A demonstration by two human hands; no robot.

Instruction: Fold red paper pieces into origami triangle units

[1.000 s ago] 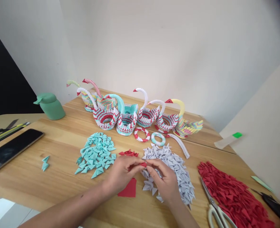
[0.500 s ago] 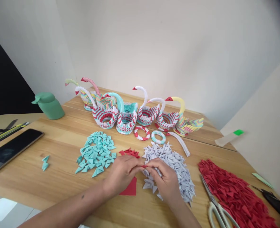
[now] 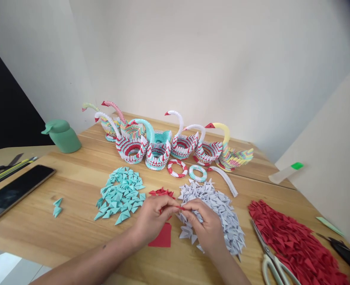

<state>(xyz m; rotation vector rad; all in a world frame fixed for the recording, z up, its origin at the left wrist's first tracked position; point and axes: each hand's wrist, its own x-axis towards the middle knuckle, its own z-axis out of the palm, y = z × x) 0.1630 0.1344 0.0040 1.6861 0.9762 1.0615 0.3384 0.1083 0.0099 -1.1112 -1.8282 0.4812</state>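
Between the fingertips of my left hand (image 3: 153, 217) and my right hand (image 3: 206, 225) is a small piece of red paper (image 3: 180, 208), pinched from both sides and mostly covered by the fingers. Flat red paper (image 3: 161, 236) lies on the table below my left wrist. Just beyond the hands is a small heap of red folded paper pieces (image 3: 162, 192). My right hand hovers over a pile of pale grey-white folded pieces (image 3: 222, 206). Left of my left hand spreads a pile of turquoise folded pieces (image 3: 123, 194).
Several folded-paper swans (image 3: 158, 154) stand at the back, with a red-white ring (image 3: 177, 168), a turquoise-white ring (image 3: 197, 173) and a white curved neck (image 3: 225, 180) before them. Scissors (image 3: 271, 253) and a large red pile (image 3: 296, 241) lie right. A phone (image 3: 17, 192) and green container (image 3: 63, 136) sit left.
Both hands keep pinching the red paper, with small shifts of the fingers. The whole view has tilted slightly, so the things on the table appear a little lower.
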